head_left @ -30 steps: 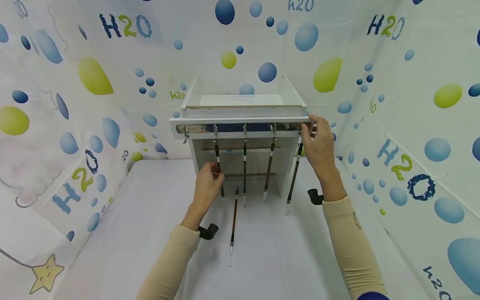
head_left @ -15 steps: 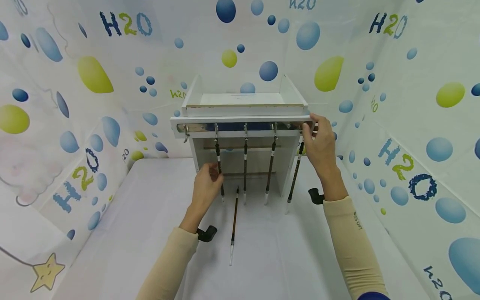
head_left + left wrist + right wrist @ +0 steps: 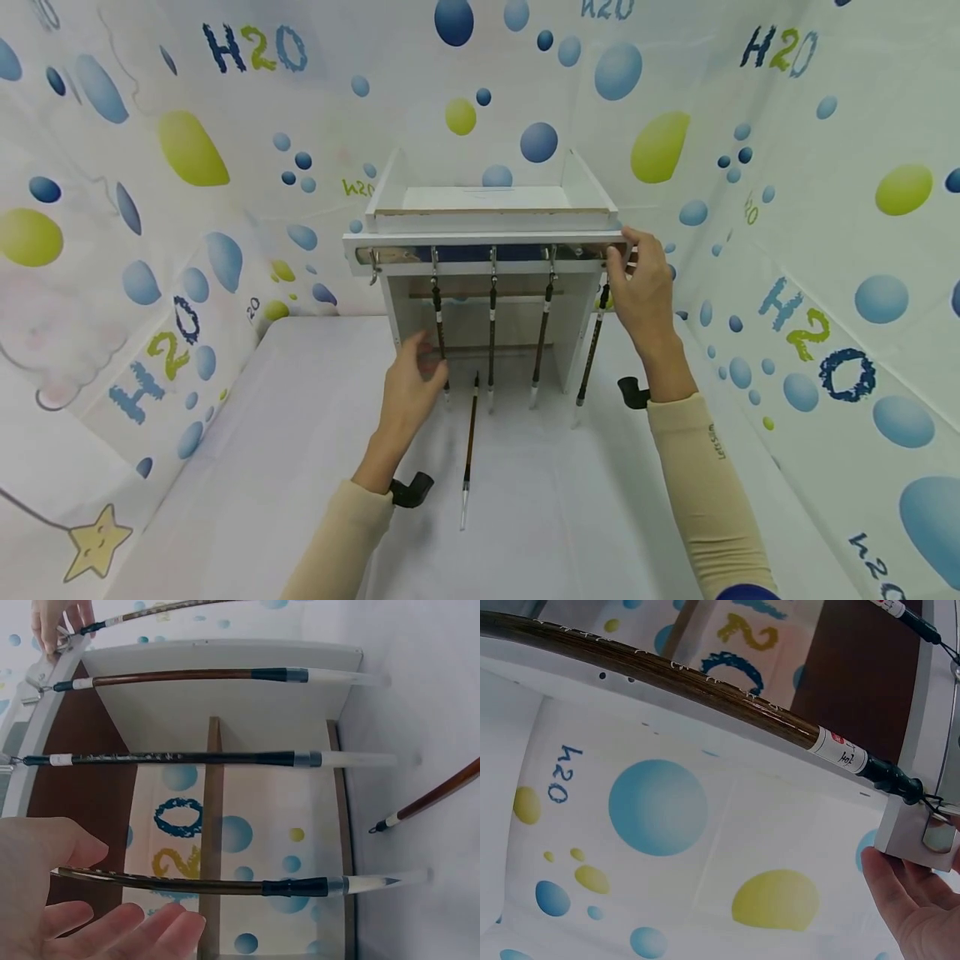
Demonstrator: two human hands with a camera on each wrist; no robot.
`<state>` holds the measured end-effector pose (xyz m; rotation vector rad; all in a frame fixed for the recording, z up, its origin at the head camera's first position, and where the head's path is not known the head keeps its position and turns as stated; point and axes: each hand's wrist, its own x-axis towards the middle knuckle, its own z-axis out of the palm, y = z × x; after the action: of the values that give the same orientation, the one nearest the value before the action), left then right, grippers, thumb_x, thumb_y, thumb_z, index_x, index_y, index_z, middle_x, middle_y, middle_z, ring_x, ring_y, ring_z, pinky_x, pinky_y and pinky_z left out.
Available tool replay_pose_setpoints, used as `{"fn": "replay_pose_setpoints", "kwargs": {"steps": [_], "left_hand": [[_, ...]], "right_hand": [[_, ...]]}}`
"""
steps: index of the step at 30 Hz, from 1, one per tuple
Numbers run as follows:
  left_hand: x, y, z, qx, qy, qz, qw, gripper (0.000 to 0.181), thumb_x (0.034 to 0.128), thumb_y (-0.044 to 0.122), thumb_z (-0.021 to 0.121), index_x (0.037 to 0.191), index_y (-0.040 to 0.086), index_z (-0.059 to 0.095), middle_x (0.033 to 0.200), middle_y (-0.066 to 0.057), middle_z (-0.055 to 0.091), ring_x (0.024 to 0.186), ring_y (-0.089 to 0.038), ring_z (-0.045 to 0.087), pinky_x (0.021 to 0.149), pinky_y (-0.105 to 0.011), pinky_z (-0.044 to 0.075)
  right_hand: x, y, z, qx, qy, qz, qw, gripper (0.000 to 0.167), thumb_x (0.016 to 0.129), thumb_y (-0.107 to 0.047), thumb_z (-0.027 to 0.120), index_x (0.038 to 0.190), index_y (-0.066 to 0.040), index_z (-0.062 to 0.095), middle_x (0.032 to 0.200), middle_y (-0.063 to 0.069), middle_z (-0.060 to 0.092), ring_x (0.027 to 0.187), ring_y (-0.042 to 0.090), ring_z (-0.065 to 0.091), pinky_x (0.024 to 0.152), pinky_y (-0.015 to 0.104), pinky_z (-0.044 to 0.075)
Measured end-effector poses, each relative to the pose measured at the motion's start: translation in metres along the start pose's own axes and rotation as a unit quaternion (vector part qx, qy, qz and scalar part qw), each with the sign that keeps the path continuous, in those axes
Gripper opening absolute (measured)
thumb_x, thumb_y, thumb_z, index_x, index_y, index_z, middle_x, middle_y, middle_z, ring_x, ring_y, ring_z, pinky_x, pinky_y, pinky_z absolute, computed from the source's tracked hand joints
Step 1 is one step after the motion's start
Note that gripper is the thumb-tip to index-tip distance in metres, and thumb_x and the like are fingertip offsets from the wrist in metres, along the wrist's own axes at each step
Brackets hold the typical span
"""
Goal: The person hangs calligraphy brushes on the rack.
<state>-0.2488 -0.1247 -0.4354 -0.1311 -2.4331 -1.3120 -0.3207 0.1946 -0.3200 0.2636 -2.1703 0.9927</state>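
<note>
A white wooden rack (image 3: 480, 223) stands at the back, with a metal hook strip along its front rail. Several calligraphy brushes hang tip-down from the hooks. My left hand (image 3: 408, 387) is around the leftmost hanging brush (image 3: 439, 310), its thumb and fingers spread; in the left wrist view that brush (image 3: 225, 886) passes between thumb and fingers, whose contact I cannot make out. The right hand (image 3: 645, 287) grips the rail's right end, thumb in front. Just beside it hangs the rightmost brush (image 3: 591, 354), its loop near the fingers in the right wrist view.
Another brush (image 3: 470, 433) lies on the white-covered table (image 3: 300, 467), in front of the rack, with a clear sleeve on one end. A bare hook (image 3: 374, 271) sits at the rail's left end. Patterned sheets (image 3: 375, 50) rise behind and at both sides.
My left hand has loosened from the leftmost brush, its fingers spreading and the hand dropping slightly. The right hand keeps its grip on the rail.
</note>
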Motion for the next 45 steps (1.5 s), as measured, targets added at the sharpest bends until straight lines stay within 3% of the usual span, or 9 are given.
{"fn": "replay_pose_setpoints", "kwargs": {"steps": [12, 27, 30, 35, 45], "left_hand": [[-0.024, 0.000, 0.011, 0.030, -0.005, -0.021, 0.9993, 0.070, 0.0952, 0.035, 0.065, 0.153, 0.006, 0.037, 0.148, -0.016, 0.050, 0.114, -0.033, 0.064, 0.080, -0.045, 0.058], [-0.064, -0.030, 0.055, 0.025, -0.038, -0.065, 0.9968, 0.064, 0.0934, 0.033, 0.067, 0.146, 0.003, 0.046, 0.133, -0.021, 0.054, 0.095, -0.030, 0.063, 0.071, -0.035, 0.052], [-0.067, -0.037, 0.061, 0.026, -0.046, -0.070, 0.9961, 0.064, 0.0931, 0.031, 0.067, 0.144, -0.001, 0.046, 0.128, -0.023, 0.055, 0.088, -0.028, 0.062, 0.070, -0.035, 0.052], [-0.070, -0.045, 0.070, 0.044, -0.063, -0.074, 0.9942, 0.067, 0.0906, 0.030, 0.069, 0.143, -0.005, 0.046, 0.120, -0.023, 0.058, 0.091, -0.028, 0.059, 0.072, -0.039, 0.052], [-0.077, -0.051, 0.081, 0.070, -0.087, -0.085, 0.9901, 0.059, 0.0871, 0.019, 0.072, 0.135, -0.009, 0.053, 0.109, -0.020, 0.059, 0.086, -0.022, 0.058, 0.069, -0.035, 0.054]], "right_hand": [[-0.001, 0.000, 0.000, 0.002, 0.000, 0.000, 1.0000, 0.044, 0.104, -0.026, 0.053, 0.139, 0.000, 0.050, 0.135, 0.020, 0.057, 0.113, 0.032, 0.062, 0.098, 0.046, 0.055], [0.000, 0.001, 0.000, 0.008, -0.003, 0.000, 1.0000, 0.044, 0.104, -0.025, 0.053, 0.139, 0.000, 0.049, 0.135, 0.020, 0.056, 0.112, 0.032, 0.061, 0.097, 0.046, 0.055], [0.000, 0.000, 0.000, 0.009, -0.002, -0.003, 0.9999, 0.044, 0.104, -0.025, 0.053, 0.139, 0.000, 0.049, 0.135, 0.020, 0.057, 0.112, 0.032, 0.062, 0.097, 0.046, 0.055], [0.000, 0.000, -0.001, 0.006, -0.001, -0.007, 1.0000, 0.043, 0.104, -0.024, 0.053, 0.139, 0.000, 0.049, 0.135, 0.021, 0.056, 0.112, 0.032, 0.062, 0.097, 0.045, 0.055], [0.000, 0.002, 0.001, 0.004, 0.001, -0.006, 1.0000, 0.043, 0.104, -0.025, 0.052, 0.139, 0.000, 0.050, 0.133, 0.021, 0.057, 0.110, 0.032, 0.061, 0.097, 0.047, 0.055]]}}
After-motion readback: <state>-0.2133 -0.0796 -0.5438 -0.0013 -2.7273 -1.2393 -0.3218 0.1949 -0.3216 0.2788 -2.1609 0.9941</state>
